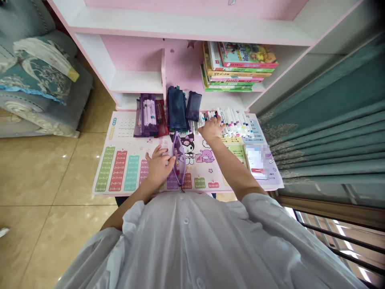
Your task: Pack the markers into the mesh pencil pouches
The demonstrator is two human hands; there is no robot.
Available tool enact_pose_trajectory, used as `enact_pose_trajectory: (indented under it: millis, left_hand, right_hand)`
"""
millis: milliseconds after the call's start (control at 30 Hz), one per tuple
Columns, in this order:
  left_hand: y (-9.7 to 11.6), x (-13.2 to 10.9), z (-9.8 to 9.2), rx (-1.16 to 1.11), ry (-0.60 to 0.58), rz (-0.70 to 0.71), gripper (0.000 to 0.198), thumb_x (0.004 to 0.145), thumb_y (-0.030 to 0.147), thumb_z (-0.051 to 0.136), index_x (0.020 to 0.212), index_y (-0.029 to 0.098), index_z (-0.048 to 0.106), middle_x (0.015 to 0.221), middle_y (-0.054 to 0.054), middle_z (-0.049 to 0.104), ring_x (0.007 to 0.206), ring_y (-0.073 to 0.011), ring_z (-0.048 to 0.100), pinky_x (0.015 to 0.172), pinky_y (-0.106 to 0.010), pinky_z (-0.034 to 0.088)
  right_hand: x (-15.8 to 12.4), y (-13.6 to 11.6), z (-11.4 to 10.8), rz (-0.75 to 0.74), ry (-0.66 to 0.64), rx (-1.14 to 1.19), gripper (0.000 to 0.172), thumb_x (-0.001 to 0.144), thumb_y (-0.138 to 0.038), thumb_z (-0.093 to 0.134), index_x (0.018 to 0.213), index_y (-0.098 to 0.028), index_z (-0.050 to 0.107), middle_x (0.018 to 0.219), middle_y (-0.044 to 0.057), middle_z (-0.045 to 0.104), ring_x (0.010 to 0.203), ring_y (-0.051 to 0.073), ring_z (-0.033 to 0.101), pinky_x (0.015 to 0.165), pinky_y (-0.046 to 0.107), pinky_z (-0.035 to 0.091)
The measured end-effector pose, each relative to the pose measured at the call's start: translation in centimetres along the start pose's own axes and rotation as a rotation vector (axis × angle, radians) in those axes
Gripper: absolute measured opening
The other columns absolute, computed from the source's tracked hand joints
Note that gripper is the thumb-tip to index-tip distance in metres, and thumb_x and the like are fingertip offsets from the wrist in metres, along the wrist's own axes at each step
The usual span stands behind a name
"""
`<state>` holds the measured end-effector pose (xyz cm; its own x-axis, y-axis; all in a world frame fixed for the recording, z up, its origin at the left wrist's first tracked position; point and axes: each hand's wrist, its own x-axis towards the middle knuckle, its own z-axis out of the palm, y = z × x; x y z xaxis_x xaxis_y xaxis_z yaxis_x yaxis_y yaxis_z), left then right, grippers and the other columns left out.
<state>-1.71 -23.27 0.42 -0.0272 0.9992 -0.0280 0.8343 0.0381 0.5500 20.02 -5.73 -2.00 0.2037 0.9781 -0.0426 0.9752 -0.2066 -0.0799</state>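
My left hand (pixel 158 164) pinches the edge of a purple see-through pencil pouch (pixel 178 160), which stands on its edge near the front of the desk. My right hand (pixel 211 128) reaches forward to a row of white markers (pixel 236 121) lying at the back right of the desk; its fingers curl onto the markers at the row's left end. Both hands rest over a colourful printed desk mat (pixel 126 164) with number tables and cartoon figures.
Several pouches lie at the back: a purple one with markers (pixel 148 113), a red one (pixel 161 119), dark blue ones (pixel 177 107). A book stack (pixel 237 66) fills the pink shelf. A phone (pixel 256 161) lies right. Curtain (pixel 331 120) on the right, sofa (pixel 36 80) on the left.
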Motion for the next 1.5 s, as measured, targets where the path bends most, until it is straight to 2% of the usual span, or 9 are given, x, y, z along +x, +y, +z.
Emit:
enact_pose_trajectory:
  millis: [133,200,267,433,567,800,1200,1400,1500]
  left_hand:
    - [0.1,0.0,-0.1,-0.002,0.003,0.001,0.031,0.092,0.033,0.059,0.064,0.022,0.068,0.13,-0.005,0.069,0.143,-0.0321,0.045,0.118,-0.073,0.017]
    - [0.0,0.0,0.0,0.002,0.007,0.007,0.032,0.092,0.033,0.059,0.063,0.022,0.067,0.13,-0.005,0.069,0.143,-0.0319,0.045,0.118,-0.073,0.017]
    - [-0.1,0.1,0.1,0.005,0.013,0.017,0.032,0.092,0.033,0.059,0.062,0.022,0.066,0.129,-0.005,0.07,0.143,-0.0317,0.045,0.117,-0.073,0.017]
    - [-0.1,0.1,0.2,0.007,0.022,0.027,0.032,0.092,0.033,0.059,0.062,0.021,0.065,0.128,-0.006,0.07,0.143,-0.0321,0.045,0.116,-0.074,0.019]
    - [0.0,0.2,0.1,0.009,0.021,0.03,0.031,0.091,0.032,0.058,0.064,0.022,0.065,0.128,-0.006,0.071,0.143,-0.0327,0.045,0.116,-0.074,0.02]
    - [0.0,0.1,0.4,0.02,0.024,0.035,0.028,0.091,0.03,0.057,0.067,0.022,0.068,0.129,-0.006,0.071,0.143,-0.0303,0.046,0.118,-0.071,0.017]
    - [0.5,0.0,0.1,0.027,0.01,0.024,0.029,0.091,0.029,0.057,0.065,0.022,0.067,0.129,-0.005,0.071,0.142,-0.0301,0.046,0.118,-0.07,0.018]
    - [0.5,0.0,0.2,0.033,0.011,0.03,0.029,0.092,0.031,0.058,0.066,0.022,0.067,0.128,-0.006,0.071,0.142,-0.0298,0.046,0.118,-0.07,0.019]
    - [0.4,-0.1,0.2,0.032,0.014,0.034,0.029,0.092,0.03,0.058,0.066,0.021,0.065,0.129,-0.006,0.071,0.142,-0.0295,0.046,0.117,-0.07,0.019]
  right_hand:
    - [-3.1,0.8,-0.8,-0.034,0.123,0.178,0.025,0.078,-0.026,0.058,0.093,-0.013,0.074,0.145,0.016,0.054,0.145,0.039,0.03,0.11,0.067,0.03]
    - [-5.6,1.0,-1.5,-0.066,0.178,0.295,0.015,0.076,-0.024,0.058,0.076,-0.016,0.071,0.144,0.015,0.056,0.144,0.04,0.034,0.108,0.067,0.034]
    - [-8.4,1.0,-2.2,-0.126,0.218,0.407,0.014,0.076,-0.024,0.059,0.065,-0.018,0.066,0.141,0.014,0.06,0.143,0.039,0.037,0.106,0.066,0.038]
    - [-15.1,-0.1,-3.3,-0.302,0.218,0.541,0.015,0.073,-0.023,0.064,0.059,-0.021,0.062,0.134,0.012,0.065,0.143,0.038,0.04,0.106,0.061,0.039]
    - [-18.0,-1.3,-2.7,-0.376,0.189,0.524,0.017,0.074,-0.023,0.066,0.058,-0.02,0.063,0.136,0.011,0.064,0.143,0.039,0.04,0.106,0.058,0.037]
    - [-19.1,-2.7,-1.5,-0.374,0.076,0.348,0.015,0.078,-0.026,0.064,0.069,-0.019,0.074,0.144,0.014,0.059,0.145,0.042,0.034,0.109,0.064,0.032]
    - [-18.1,-3.7,-1.3,-0.437,-0.103,0.177,0.034,0.091,-0.035,0.052,0.098,-0.017,0.08,0.148,0.02,0.053,0.149,0.045,0.028,0.112,0.07,0.029]
    - [-18.2,-3.6,-1.2,-0.432,-0.106,0.166,0.031,0.091,-0.036,0.055,0.095,-0.017,0.08,0.148,0.019,0.053,0.148,0.043,0.031,0.113,0.068,0.029]
    - [-17.9,-3.3,-1.6,-0.411,-0.075,0.244,0.026,0.089,-0.034,0.059,0.089,-0.018,0.08,0.146,0.016,0.057,0.145,0.041,0.036,0.112,0.066,0.032]
